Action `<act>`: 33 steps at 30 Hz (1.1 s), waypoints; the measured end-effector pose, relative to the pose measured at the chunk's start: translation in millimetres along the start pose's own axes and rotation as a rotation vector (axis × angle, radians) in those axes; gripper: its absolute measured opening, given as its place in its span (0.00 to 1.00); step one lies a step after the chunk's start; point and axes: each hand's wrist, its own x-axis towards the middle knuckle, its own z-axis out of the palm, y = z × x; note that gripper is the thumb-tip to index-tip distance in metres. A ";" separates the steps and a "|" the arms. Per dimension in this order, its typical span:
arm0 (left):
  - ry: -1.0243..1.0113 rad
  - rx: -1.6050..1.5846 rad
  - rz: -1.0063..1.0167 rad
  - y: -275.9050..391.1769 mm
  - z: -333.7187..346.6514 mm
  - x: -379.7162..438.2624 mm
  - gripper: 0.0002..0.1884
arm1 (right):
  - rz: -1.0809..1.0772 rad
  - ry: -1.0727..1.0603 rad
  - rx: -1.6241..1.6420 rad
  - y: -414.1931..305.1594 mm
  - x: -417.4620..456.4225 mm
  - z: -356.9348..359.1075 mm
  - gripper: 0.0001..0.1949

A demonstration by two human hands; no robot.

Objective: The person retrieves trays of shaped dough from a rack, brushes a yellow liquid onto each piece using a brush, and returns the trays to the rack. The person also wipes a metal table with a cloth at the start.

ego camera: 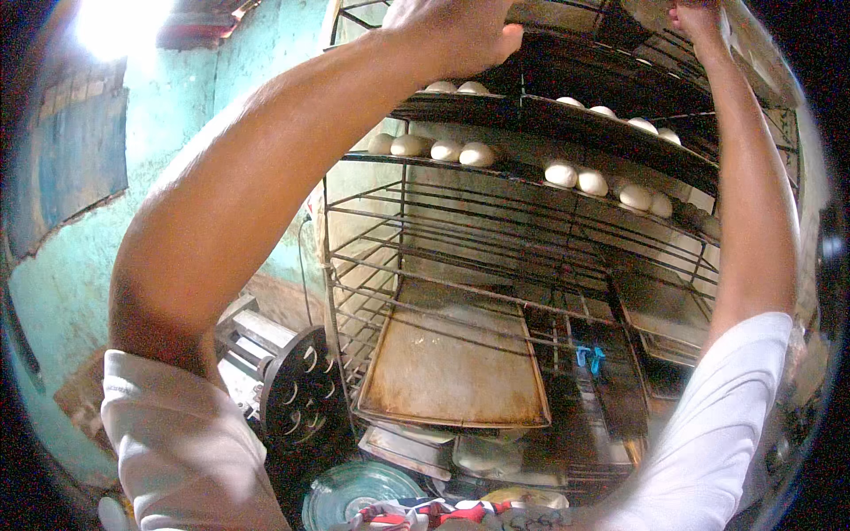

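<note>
Both arms reach up to a metal tray rack in front of me. My left hand is at the top edge of the view, partly cut off, with its thumb pointing right; what it touches is hidden. At the top right is my right hand, its fingers curled and partly cut off, near the rack's upper part. Below the hands, white rounded dough balls sit in groups on a dark tray. More dough balls rest on the tray above it.
A stained baking tray leans low in the rack, beside blue clips. A machine with a black slotted wheel stands at left. At the bottom lie a teal round lid and a patterned cloth. A turquoise wall rises at left.
</note>
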 end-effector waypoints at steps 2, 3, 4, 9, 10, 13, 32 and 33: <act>0.009 -0.035 0.012 -1.3 4.1 -14.4 0.24 | -0.110 0.031 -0.291 18.0 11.6 -15.8 0.27; -0.051 -0.144 -0.031 2.5 1.3 -19.1 0.21 | -0.142 0.032 -0.431 29.4 22.1 -25.6 0.30; -0.099 -0.052 -0.065 7.8 -1.4 -23.6 0.21 | -0.168 0.023 -0.576 39.7 34.1 -37.8 0.32; -0.120 0.039 0.074 -3.3 -5.1 -48.4 0.23 | -0.082 -0.192 -1.235 102.8 92.4 -89.8 0.44; -0.110 0.043 0.073 -7.9 -5.0 -55.9 0.22 | -0.025 -0.280 -1.352 113.2 103.3 -97.6 0.47; -0.320 0.014 -0.086 -26.1 -16.7 -75.1 0.21 | 0.162 -0.588 -1.754 135.8 109.0 -107.8 0.55; 0.012 -1.313 -1.664 -52.9 139.6 -25.8 0.27 | 0.903 -0.060 -0.214 41.5 -115.5 -88.4 0.29; 0.049 -1.299 -1.687 -52.4 144.9 -23.4 0.24 | 0.909 -0.045 -0.201 40.9 -109.9 -87.9 0.31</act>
